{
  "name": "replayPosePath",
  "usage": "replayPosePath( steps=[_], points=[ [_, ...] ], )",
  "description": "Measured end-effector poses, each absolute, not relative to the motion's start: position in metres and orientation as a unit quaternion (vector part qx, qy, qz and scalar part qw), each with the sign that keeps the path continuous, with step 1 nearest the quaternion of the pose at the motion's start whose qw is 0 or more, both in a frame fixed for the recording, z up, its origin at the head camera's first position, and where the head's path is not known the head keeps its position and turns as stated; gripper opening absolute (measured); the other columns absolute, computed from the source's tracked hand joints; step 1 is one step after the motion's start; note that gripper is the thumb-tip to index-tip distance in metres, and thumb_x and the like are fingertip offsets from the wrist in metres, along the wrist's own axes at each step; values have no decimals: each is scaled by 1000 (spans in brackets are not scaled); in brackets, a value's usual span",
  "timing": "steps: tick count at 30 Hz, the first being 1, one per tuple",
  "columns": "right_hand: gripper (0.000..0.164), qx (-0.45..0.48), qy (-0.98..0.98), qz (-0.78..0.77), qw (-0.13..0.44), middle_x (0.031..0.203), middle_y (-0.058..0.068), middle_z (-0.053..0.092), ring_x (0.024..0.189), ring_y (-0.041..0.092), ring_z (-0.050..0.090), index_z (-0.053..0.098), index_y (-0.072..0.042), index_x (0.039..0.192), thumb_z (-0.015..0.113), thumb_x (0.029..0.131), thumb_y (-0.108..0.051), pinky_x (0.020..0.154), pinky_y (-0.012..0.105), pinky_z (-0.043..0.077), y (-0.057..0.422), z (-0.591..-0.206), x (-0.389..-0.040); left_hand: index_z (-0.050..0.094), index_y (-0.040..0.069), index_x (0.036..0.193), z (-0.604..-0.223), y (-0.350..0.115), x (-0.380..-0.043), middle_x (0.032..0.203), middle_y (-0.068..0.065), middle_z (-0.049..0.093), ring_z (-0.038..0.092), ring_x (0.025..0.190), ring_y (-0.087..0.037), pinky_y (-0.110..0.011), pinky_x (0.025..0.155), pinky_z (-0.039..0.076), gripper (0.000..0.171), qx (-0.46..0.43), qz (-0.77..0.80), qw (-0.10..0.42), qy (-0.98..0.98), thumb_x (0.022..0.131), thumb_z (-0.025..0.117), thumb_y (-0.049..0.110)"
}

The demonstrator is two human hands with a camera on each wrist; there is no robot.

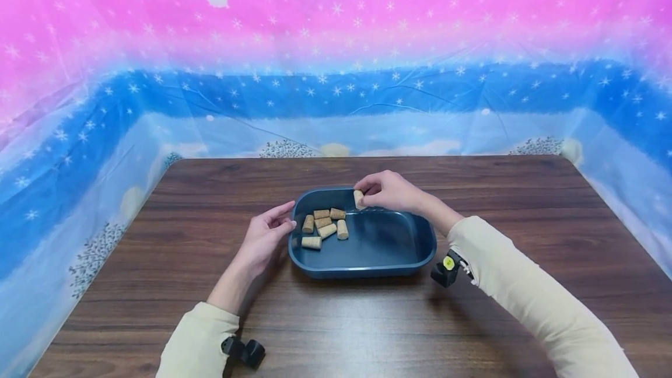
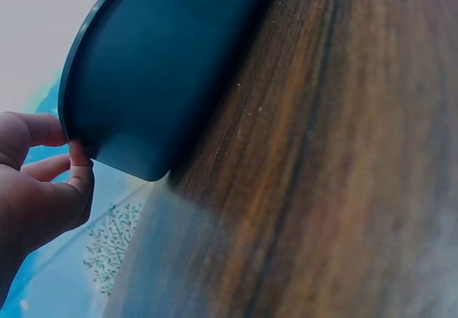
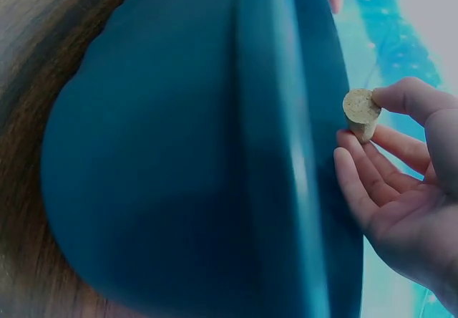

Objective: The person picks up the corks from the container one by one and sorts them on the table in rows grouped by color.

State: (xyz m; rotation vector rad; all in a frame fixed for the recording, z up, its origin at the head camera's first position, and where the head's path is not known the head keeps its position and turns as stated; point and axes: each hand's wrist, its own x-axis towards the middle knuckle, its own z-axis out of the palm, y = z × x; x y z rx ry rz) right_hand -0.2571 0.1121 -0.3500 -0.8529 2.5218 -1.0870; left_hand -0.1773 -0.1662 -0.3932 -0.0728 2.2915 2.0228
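Observation:
A dark blue oval-cornered tray (image 1: 378, 270) sits on the table, with several tan corks (image 1: 326, 230) lying loosely in its left half. Above the tray's far side, my right hand (image 1: 391, 190) pinches one more cork (image 3: 362, 109) between thumb and fingertips. That cork is held clear of the tray floor; its round end faces the camera in the right wrist view. At the tray's left end, my left hand (image 1: 268, 239) has its thumb and fingers spread against the outside of the rim. In the left wrist view, those fingertips (image 2: 50, 129) touch the rim's edge.
The brown wood-grain table (image 1: 315, 331) extends around the tray. A pink and blue snowflake-patterned cloth (image 1: 336, 86) hangs behind the table and along its sides. Small black cameras (image 1: 446, 273) are strapped at both wrists.

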Motion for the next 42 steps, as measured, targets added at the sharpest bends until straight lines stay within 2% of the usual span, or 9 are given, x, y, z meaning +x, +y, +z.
replayPosePath(
  steps=[17, 27, 36, 42],
  points=[
    [39, -224, 870, -427, 106, 114, 12, 66, 102, 25, 61, 62, -2, 125, 67, 90, -18, 88, 43, 49, 161, -345, -261, 49, -1, 139, -392, -166, -177, 122, -21, 53, 50, 101, -20, -17, 82, 46, 45, -27, 666, 48, 744, 95, 55, -3],
    [42, -172, 852, -485, 101, 111, 19, 65, 97, 28, 63, 59, 2, 127, 68, 90, -18, 85, 45, 52, 198, -349, -267, 50, 0, 139, -393, -167, -177, 123, -20, 53, 50, 102, -20, -17, 82, 46, 45, -28, 663, 48, 747, 95, 56, -2],
    [48, -154, 850, -493, 101, 113, 20, 63, 101, 34, 64, 56, 4, 130, 68, 91, -20, 89, 49, 50, 221, -355, -269, 49, 0, 139, -392, -167, -176, 123, -20, 52, 49, 102, -20, -17, 82, 45, 44, -25, 662, 51, 747, 95, 55, -1],
    [49, -135, 857, -486, 108, 116, 25, 62, 102, 35, 63, 52, 8, 132, 66, 92, -18, 88, 46, 50, 232, -362, -269, 49, 0, 139, -392, -167, -177, 121, -19, 52, 49, 101, -19, -18, 83, 45, 45, -24, 662, 50, 748, 95, 56, -1]
  ],
)
